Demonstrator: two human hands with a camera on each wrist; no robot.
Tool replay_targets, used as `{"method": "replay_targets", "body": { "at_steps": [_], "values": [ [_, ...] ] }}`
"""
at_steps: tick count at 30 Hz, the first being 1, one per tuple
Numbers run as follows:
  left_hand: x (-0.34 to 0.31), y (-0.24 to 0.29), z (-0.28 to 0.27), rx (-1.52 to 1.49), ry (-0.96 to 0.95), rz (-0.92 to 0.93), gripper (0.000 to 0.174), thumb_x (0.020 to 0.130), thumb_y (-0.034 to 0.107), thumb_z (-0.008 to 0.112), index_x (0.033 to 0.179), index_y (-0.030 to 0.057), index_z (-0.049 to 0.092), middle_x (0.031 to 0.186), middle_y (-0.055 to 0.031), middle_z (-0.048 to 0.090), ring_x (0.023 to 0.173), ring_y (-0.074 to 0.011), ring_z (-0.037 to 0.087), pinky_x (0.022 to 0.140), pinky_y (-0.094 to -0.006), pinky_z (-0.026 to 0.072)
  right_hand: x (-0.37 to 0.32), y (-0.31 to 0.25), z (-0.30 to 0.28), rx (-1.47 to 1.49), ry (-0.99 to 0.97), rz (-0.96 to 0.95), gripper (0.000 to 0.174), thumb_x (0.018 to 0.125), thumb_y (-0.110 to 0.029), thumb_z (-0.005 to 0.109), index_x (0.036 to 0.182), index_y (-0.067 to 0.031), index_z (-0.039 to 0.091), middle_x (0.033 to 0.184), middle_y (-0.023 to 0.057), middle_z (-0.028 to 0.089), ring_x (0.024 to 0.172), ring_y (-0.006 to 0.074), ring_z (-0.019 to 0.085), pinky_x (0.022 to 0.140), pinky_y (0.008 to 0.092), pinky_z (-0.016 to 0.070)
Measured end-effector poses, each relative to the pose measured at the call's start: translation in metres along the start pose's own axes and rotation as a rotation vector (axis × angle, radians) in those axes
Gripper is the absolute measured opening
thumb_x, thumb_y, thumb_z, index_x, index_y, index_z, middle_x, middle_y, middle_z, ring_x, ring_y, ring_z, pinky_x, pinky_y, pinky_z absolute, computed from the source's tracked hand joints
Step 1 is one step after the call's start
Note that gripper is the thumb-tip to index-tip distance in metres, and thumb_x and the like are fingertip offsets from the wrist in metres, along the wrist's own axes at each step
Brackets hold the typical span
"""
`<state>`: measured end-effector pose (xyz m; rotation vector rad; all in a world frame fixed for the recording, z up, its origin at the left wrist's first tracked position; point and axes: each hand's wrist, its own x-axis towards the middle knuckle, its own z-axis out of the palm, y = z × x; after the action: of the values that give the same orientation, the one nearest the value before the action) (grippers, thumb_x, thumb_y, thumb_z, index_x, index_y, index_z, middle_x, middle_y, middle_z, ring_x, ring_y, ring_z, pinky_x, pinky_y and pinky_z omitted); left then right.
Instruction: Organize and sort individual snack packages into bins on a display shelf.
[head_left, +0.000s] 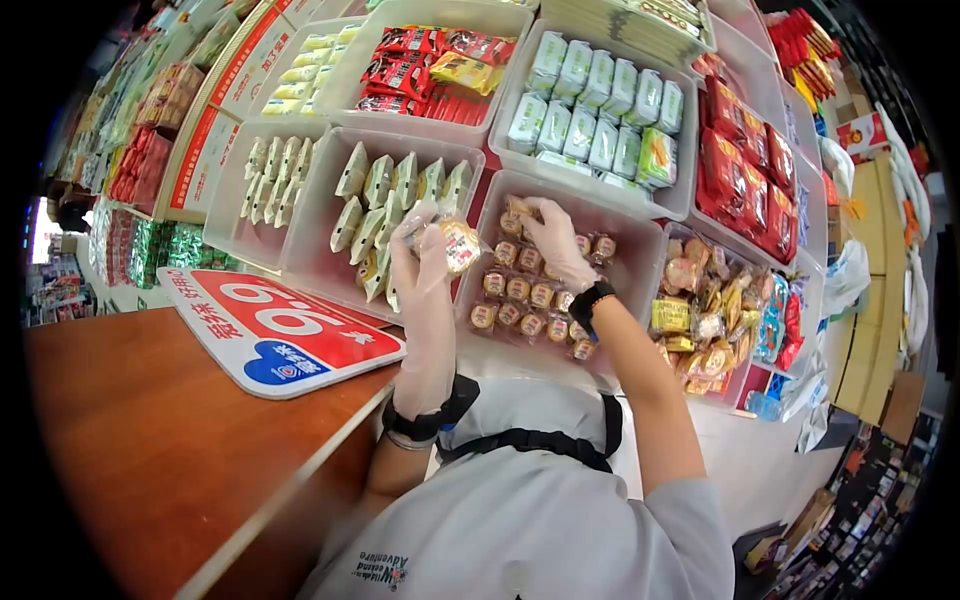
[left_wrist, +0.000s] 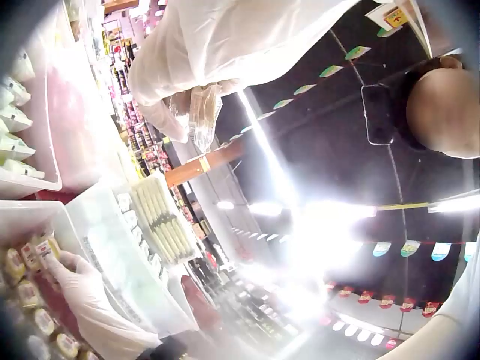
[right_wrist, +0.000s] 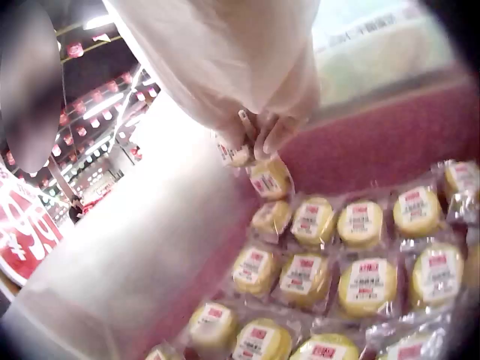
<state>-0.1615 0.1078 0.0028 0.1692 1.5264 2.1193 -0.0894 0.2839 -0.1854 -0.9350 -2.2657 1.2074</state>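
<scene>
Both hands wear thin, clear gloves. My left hand [head_left: 425,262] is raised over the edge between two bins and holds a small round cake in clear wrapping [head_left: 461,247]; part of that wrapper [left_wrist: 203,116] sticks out below the fingers in the left wrist view. My right hand [head_left: 560,243] reaches into a translucent bin [head_left: 632,252] of individually wrapped round cakes [head_left: 541,295]. At the bin's far left corner its fingertips pinch one wrapped cake [right_wrist: 234,152], close beside another cake [right_wrist: 268,178]. The cakes stand in rows, labels facing up.
Left of the cakes is a bin of pale green packets [head_left: 378,195]. Behind are white-and-green packs [head_left: 600,85] and red snack bags [head_left: 400,75]. Mixed wrapped pastries [head_left: 705,310] fill the bin to the right. A price sign [head_left: 285,335] lies by the brown counter [head_left: 180,440].
</scene>
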Motion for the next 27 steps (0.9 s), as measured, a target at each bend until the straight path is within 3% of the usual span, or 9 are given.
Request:
{"method": "replay_targets", "body": {
  "at_steps": [4,9,11,15,17,24,27],
  "values": [
    [0.009,-0.011,-0.011,-0.055,-0.008,-0.019,0.031,0.098,0.021,0.05,0.123,0.0048,0.045,0.116,-0.0138,0.056,0.099,-0.0217,0.06,0.089,-0.0329,0.0485,-0.004,0.017,0.024,-0.156,0.016,0.076,0.03,0.083,-0.016,0.064,0.11,-0.0044,0.059,0.108,0.0163,0.061,0.097,0.0359,0.06,0.083,0.0425,0.0476],
    [0.009,-0.013,-0.009,-0.07,-0.037,0.025,0.034,0.098,0.021,0.051,0.125,0.0028,0.044,0.115,-0.0144,0.056,0.1,-0.0226,0.06,0.089,-0.0352,0.0503,-0.005,0.033,0.036,-0.152,0.083,0.024,0.028,0.084,-0.016,0.064,0.108,-0.006,0.055,0.111,0.0148,0.059,0.095,0.0359,0.061,0.081,0.044,0.0479],
    [0.008,-0.009,-0.007,-0.125,-0.044,-0.016,0.03,0.097,0.017,0.053,0.122,0.0016,0.047,0.111,-0.01,0.057,0.094,-0.0122,0.056,0.086,-0.0274,0.0467,-0.004,0.032,0.036,-0.158,0.109,0.017,0.028,0.084,-0.015,0.064,0.109,-0.0058,0.054,0.111,0.0146,0.06,0.095,0.0364,0.061,0.081,0.0437,0.048],
    [0.008,-0.01,-0.007,-0.13,-0.05,-0.02,0.03,0.096,0.017,0.054,0.122,0.0014,0.047,0.109,-0.0094,0.057,0.093,-0.0115,0.056,0.084,-0.0263,0.0474,-0.007,0.024,0.041,-0.136,0.151,0.037,0.03,0.084,-0.013,0.064,0.11,-0.0046,0.053,0.111,0.0156,0.059,0.096,0.0367,0.06,0.081,0.043,0.048],
    [0.01,-0.015,-0.011,-0.058,-0.057,0.022,0.033,0.098,0.02,0.051,0.125,0.0023,0.045,0.114,-0.0141,0.056,0.095,-0.0223,0.062,0.085,-0.0345,0.0517,-0.008,0.021,0.043,-0.083,0.151,0.115,0.031,0.083,-0.012,0.064,0.111,-0.0032,0.052,0.11,0.0168,0.059,0.096,0.036,0.06,0.082,0.0424,0.0478],
    [0.009,-0.014,-0.009,-0.078,-0.097,-0.005,0.033,0.098,0.022,0.05,0.124,0.0024,0.045,0.114,-0.0146,0.056,0.094,-0.0226,0.062,0.085,-0.0352,0.0515,-0.007,0.01,0.034,-0.064,0.162,0.091,0.039,0.083,-0.012,0.064,0.118,-0.0024,0.051,0.111,0.0166,0.057,0.098,0.0352,0.06,0.083,0.0431,0.0477],
    [0.008,-0.014,-0.007,-0.075,-0.107,-0.027,0.034,0.098,0.023,0.05,0.124,0.0027,0.044,0.115,-0.0148,0.056,0.096,-0.0226,0.062,0.086,-0.0352,0.0514,-0.006,-0.01,0.021,-0.091,0.144,0.18,0.039,0.084,-0.013,0.064,0.119,-0.003,0.051,0.104,0.0141,0.058,0.091,0.0305,0.061,0.08,0.0403,0.0487]
  ]
}}
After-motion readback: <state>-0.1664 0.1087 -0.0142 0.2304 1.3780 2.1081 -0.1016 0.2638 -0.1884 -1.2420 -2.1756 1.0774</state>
